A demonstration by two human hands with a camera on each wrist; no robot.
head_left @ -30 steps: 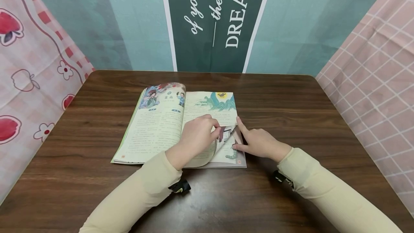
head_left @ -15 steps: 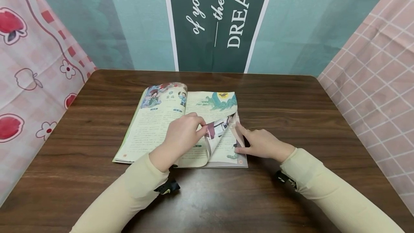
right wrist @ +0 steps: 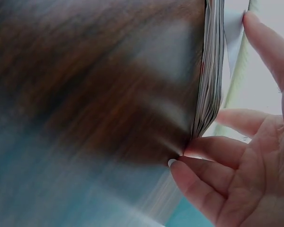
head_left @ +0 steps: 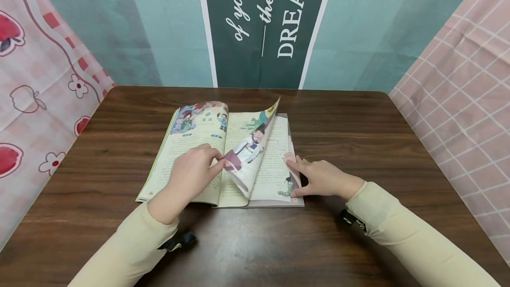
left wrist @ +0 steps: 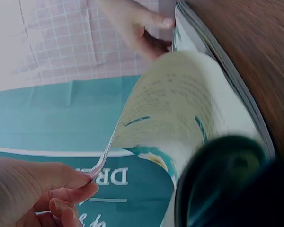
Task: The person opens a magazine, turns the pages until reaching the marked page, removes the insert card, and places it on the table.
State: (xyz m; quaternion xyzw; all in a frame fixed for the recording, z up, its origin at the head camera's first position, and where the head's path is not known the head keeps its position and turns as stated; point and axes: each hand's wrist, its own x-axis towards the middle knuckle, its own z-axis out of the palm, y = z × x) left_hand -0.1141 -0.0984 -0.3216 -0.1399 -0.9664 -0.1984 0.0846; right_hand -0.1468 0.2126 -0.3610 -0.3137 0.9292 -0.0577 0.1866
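An open book (head_left: pixel 263 180) with printed, illustrated pages lies on the wooden table. My left hand (head_left: pixel 195 169) pinches the edge of one page (head_left: pixel 249 149) between thumb and fingers, and that page curls up and over to the left, showing a robed figure. In the left wrist view the lifted page (left wrist: pixel 170 99) arches away from the pinching fingertips. My right hand (head_left: pixel 322 178) rests at the book's right edge, thumb and fingers spread over the page margin. In the right wrist view several fingers of that hand (right wrist: pixel 255 161) touch the stacked page edges (right wrist: pixel 210 71).
Dark brown table (head_left: pixel 358 136) surrounds the book. Behind its far edge hangs a teal cloth (head_left: pixel 171 34) with lettering. Patterned pink cloths stand at the left (head_left: pixel 44 101) and right (head_left: pixel 458 92). A black strap (head_left: pixel 177 240) circles the left wrist.
My left hand has moved left, drawing the pinched page from its lower right corner over toward the spine. My right hand has stayed at the right edge, its index finger slightly lower.
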